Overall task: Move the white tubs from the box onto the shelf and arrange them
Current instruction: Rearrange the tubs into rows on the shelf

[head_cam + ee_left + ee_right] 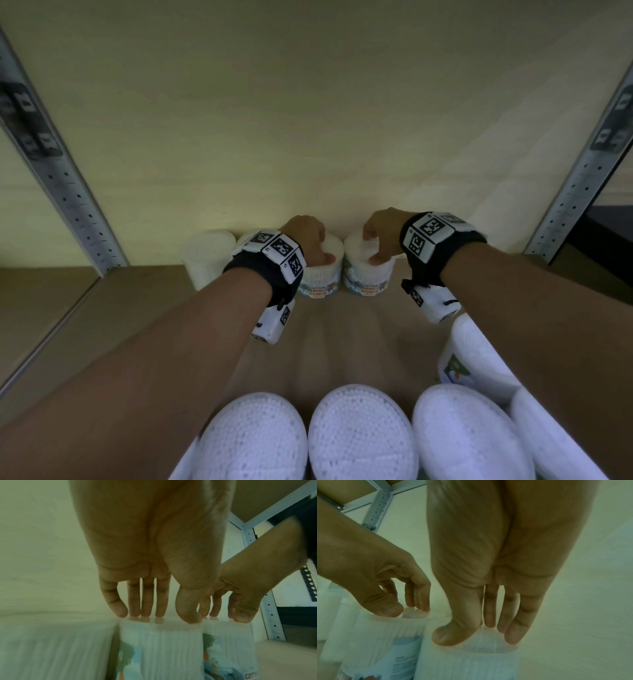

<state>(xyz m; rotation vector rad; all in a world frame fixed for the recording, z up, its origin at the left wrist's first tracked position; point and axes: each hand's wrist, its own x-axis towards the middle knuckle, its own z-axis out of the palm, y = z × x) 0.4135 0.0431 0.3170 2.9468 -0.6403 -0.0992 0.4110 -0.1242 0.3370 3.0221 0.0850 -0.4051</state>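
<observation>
Two white cotton-bud tubs stand side by side at the back of the shelf [342, 325], against the wall. My left hand [323, 246] grips the left tub [320, 277] by its lid from above, thumb at the front and fingers at the back edge. In the same way my right hand [371, 248] grips the right tub [368, 279]. In the left wrist view the left hand [168, 616] sits on its tub [159, 649]. The right wrist view shows the right hand [477, 635] on its tub [467, 662]. Both tubs rest on the shelf board.
More white tubs [209, 253] stand to the left along the wall, one partly hidden by my left wrist. Several tubs [359, 435] fill the box at the bottom of the head view. Perforated metal uprights [68, 192] [575, 192] flank the shelf bay.
</observation>
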